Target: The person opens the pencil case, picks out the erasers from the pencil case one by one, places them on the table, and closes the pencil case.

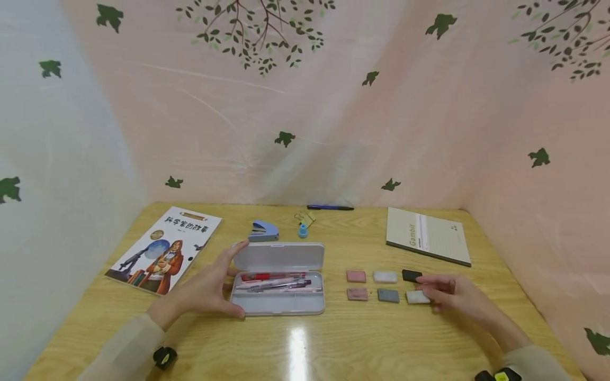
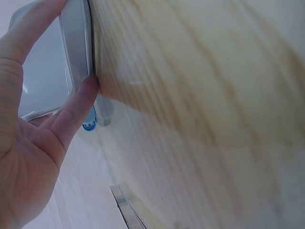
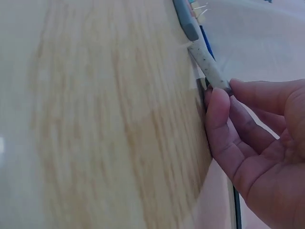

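My left hand [image 1: 209, 288] spans the left end of an open pencil case [image 1: 264, 303], thumb at the near corner and a finger on the raised lid. Several pens [image 1: 278, 286] lie in its back compartment. At the right, my right hand [image 1: 457, 297] pinches the end of a speckled white eraser [image 3: 209, 67] between thumb and fingers. That eraser is at the near right of two short rows. Beside it are a grey eraser [image 1: 388, 295], a black eraser [image 1: 411, 275], another white eraser [image 1: 385, 277] and two pink erasers [image 1: 356, 276].
Behind the case stand a blue stapler [image 1: 264, 231], a small blue bottle-shaped item [image 1: 303, 231] and a gold binder clip [image 1: 307, 217]. A pen [image 1: 330, 207] lies at the back edge. A book [image 1: 164, 251] is at left, a notebook [image 1: 429, 236] at right. Curtains [image 1: 305, 106] enclose the table.
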`<act>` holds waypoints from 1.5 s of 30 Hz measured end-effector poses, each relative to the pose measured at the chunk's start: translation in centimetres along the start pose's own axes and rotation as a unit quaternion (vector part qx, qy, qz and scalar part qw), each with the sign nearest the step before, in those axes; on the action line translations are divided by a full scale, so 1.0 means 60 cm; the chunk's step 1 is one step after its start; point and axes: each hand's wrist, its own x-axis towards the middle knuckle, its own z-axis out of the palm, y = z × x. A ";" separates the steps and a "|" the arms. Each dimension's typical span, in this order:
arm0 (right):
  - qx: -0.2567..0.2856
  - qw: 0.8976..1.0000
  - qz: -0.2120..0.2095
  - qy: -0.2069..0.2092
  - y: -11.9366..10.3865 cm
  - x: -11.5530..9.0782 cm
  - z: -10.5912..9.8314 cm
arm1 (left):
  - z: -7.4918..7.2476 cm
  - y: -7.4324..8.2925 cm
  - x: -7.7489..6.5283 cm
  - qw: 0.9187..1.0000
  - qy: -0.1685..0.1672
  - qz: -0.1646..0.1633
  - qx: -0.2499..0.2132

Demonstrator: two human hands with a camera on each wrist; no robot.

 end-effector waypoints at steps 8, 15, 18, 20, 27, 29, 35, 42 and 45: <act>-0.025 0.999 -0.001 0.040 0.007 -0.003 0.000 | 0.001 -0.002 0.002 1.000 0.000 0.007 0.002; -0.046 0.996 0.005 0.080 -0.011 -0.006 -0.010 | 0.001 -0.002 0.002 1.000 0.004 0.011 0.010; -0.052 0.994 -0.027 0.090 -0.033 0.001 -0.003 | -0.001 0.000 0.001 1.000 0.006 0.007 0.009; -0.057 0.993 -0.053 0.084 -0.052 0.011 0.009 | -0.002 0.000 -0.001 1.000 0.006 0.003 0.008; -0.041 0.993 -0.105 0.043 -0.125 0.072 0.073 | 0.000 -0.001 -0.002 1.000 0.010 0.007 -0.001; -0.028 0.993 -0.109 0.025 -0.143 0.091 0.096 | 0.001 -0.001 -0.001 1.000 0.008 0.009 -0.005; 0.002 0.995 -0.096 -0.028 -0.181 0.153 0.169 | 0.003 -0.001 -0.001 1.000 0.005 0.012 -0.013; 0.016 0.995 -0.067 -0.068 -0.201 0.200 0.222 | 0.003 -0.001 -0.002 1.000 0.004 0.009 -0.017; 0.020 0.995 -0.051 -0.077 -0.199 0.211 0.236 | 0.002 -0.002 -0.002 1.000 0.003 0.014 -0.012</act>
